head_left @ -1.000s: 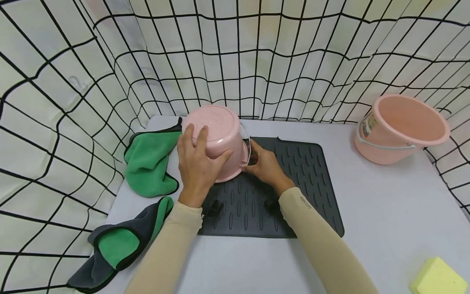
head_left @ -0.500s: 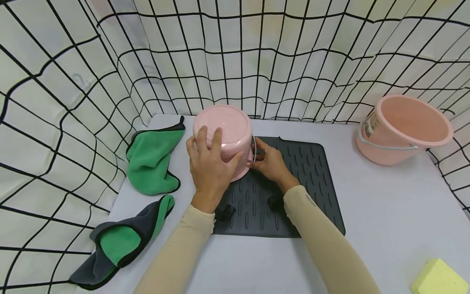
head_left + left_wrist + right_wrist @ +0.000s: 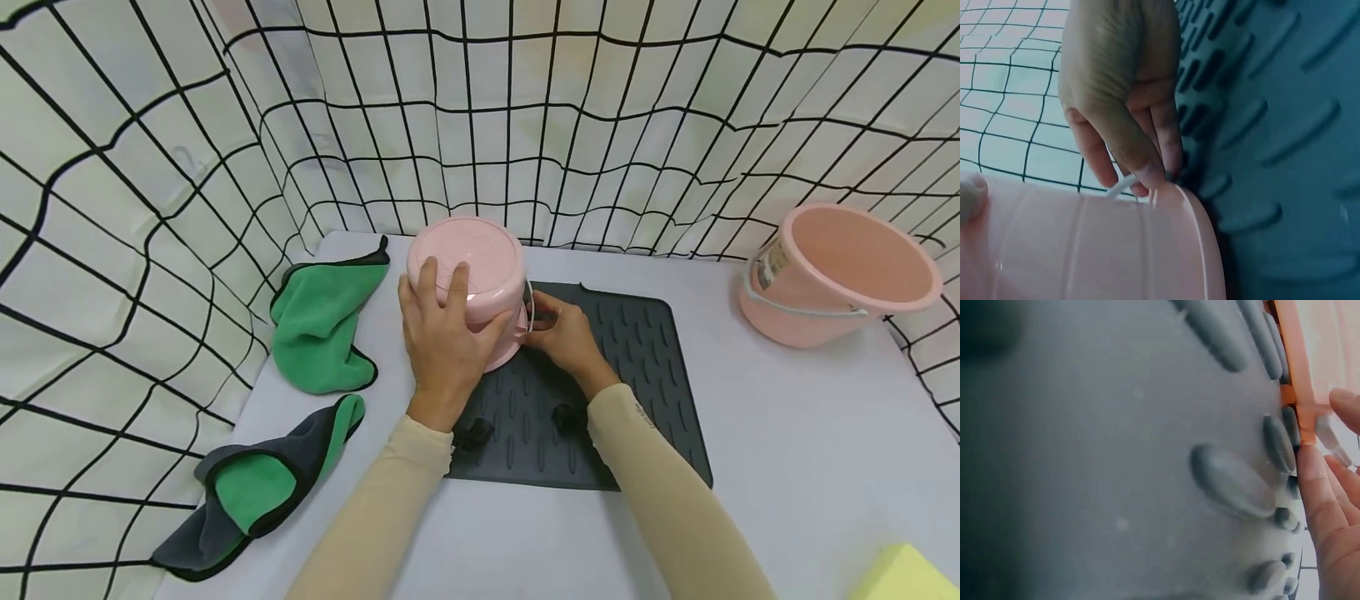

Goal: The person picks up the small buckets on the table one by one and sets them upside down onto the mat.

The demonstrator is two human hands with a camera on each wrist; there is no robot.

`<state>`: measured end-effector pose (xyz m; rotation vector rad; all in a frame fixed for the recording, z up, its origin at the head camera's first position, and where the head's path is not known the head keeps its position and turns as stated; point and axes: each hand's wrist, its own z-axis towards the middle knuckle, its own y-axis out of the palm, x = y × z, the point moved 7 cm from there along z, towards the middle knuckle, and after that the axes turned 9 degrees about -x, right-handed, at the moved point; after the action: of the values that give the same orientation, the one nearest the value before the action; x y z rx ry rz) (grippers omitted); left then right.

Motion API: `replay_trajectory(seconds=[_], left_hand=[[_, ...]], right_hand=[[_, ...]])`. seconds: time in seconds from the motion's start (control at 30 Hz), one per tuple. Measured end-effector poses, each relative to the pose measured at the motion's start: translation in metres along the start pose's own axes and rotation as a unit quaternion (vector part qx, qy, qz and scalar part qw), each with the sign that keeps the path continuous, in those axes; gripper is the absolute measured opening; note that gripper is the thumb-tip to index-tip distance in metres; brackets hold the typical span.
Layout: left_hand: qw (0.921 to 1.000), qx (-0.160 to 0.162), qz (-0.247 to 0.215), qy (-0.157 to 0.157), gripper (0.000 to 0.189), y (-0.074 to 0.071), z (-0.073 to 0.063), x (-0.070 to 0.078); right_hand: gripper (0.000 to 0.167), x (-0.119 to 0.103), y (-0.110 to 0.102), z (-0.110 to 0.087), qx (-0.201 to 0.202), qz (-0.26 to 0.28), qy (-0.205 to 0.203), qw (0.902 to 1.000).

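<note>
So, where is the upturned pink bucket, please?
In the head view, the bucket is near the middle, with the left hand on it, right of the far green cloth.

Netting barrier (image 3: 510, 107) behind held bucket (image 3: 492, 282)

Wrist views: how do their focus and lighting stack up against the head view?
Head view: fairly even light, ridges on the mat readable, black grid lines bowed. Left wrist view: bluish cast, right hand partly shadowed. Right wrist view: mat surface soft, left edge dark, held bucket washed out.
</note>
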<state>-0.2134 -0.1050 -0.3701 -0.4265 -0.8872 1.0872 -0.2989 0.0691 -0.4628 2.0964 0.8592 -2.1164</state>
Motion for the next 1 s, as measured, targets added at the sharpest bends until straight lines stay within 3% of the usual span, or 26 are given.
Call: replay_trajectory(seconds=[0.2,0.37,0.63,0.77,1.0], left_hand=[[0.9999,0.003,0.005,-0.008,0.081,0.002,-0.002,0.013],[0.9999,0.011,0.005,0.003,0.079,0.001,-0.002,0.018],[0.9998,0.017,-0.001,-0.005,0.075,0.0,-0.005,0.007],[0.9999,0.01,-0.008,-0.004,0.077,0.001,-0.006,0.001],[0.9996,-0.017,-0.025,0.003,0.078,0.001,-0.007,-0.001]], right_hand=[[0.077,0.001,-0.008,-0.007,0.008,0.01,-0.01,0.9999],[0.072,-0.002,-0.012,-0.009,0.015,0.005,-0.021,0.9997],[0.045,-0.006,-0.011,0.002,0.041,-0.067,-0.007,0.9969],[0.041,-0.011,-0.011,0.007,0.067,-0.102,0.019,0.9924],[0.047,-0.004,-0.009,0.007,0.084,-0.04,0.049,0.9945]])
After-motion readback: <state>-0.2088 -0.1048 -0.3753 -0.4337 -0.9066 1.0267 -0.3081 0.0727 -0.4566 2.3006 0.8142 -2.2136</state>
